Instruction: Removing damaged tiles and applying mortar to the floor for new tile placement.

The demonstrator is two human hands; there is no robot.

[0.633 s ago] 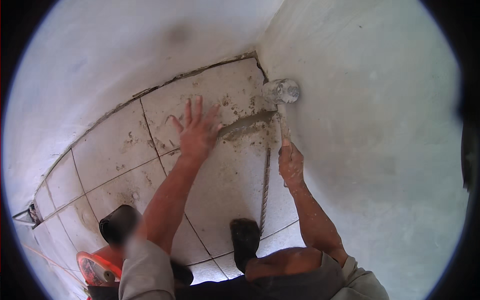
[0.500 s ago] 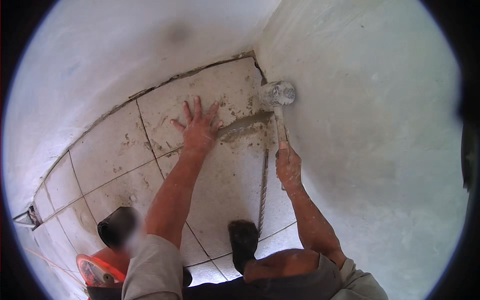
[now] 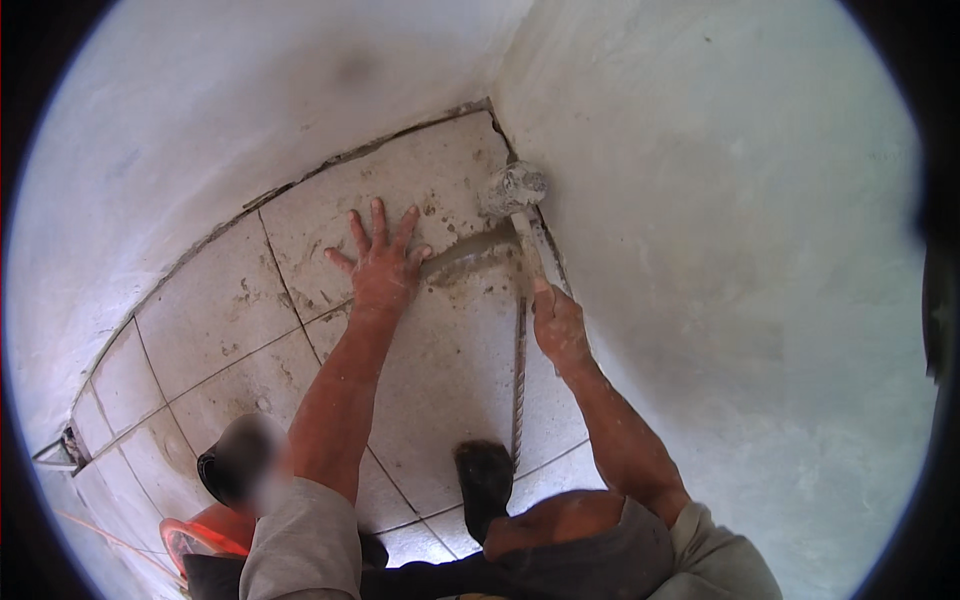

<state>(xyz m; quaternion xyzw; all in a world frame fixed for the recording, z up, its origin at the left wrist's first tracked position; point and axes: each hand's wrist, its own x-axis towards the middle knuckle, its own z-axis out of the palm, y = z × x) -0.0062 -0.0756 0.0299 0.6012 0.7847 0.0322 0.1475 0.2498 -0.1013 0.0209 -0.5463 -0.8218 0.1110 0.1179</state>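
With fingers spread, my left hand [image 3: 382, 275] lies flat on the light floor tile [image 3: 400, 165] in the corner. My right hand [image 3: 560, 325] grips the handle of a mallet [image 3: 517, 188], whose head is smeared with pale mortar. That head is at the tile's right edge, close to the wall; whether it touches the tile I cannot tell. Below the corner tile runs a gap [image 3: 470, 250] with grey mortar or dirt along it. A ribbed metal bar [image 3: 519, 385] lies on the tile nearer to me, left of my right hand.
Plastered walls [image 3: 700, 250] rise behind and to the right. My dark shoe [image 3: 484, 485] stands on the near tiles. At lower left are a blurred dark round object [image 3: 235, 465] and something orange [image 3: 205, 535]. A small hole [image 3: 70, 448] opens at the far-left floor edge.
The mallet and my right hand have shifted a little left, the mallet head now over the tile's edge. My left hand stays spread on the tile. The whole view has shifted slightly.
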